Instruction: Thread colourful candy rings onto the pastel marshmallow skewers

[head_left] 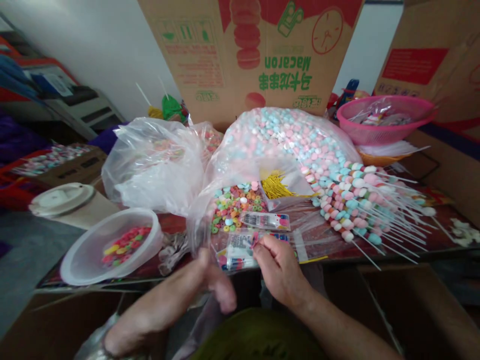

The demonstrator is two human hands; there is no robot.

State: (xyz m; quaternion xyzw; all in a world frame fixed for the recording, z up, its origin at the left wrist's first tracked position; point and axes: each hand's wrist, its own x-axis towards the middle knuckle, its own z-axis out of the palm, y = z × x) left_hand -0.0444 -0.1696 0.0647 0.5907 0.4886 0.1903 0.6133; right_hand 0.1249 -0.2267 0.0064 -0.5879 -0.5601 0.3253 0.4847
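My right hand is closed in a pinch over a stack of printed plastic packets at the table's front edge. A small pinkish bit shows at its fingertips, too small to name. My left hand hangs just off the edge, left of the packets, smeared by motion; whether it holds anything is hidden. Behind the packets lie loose coloured cereal rings and another printed packet. A clear bag of gold twist ties sits beyond. Skewers of marshmallows and rings are heaped to the right.
A big clear bag of pastel marshmallows fills the back middle. At left stand a plastic tub with rings inside, a lidded white container and a clear bag. A pink basket and a Macaron carton are behind.
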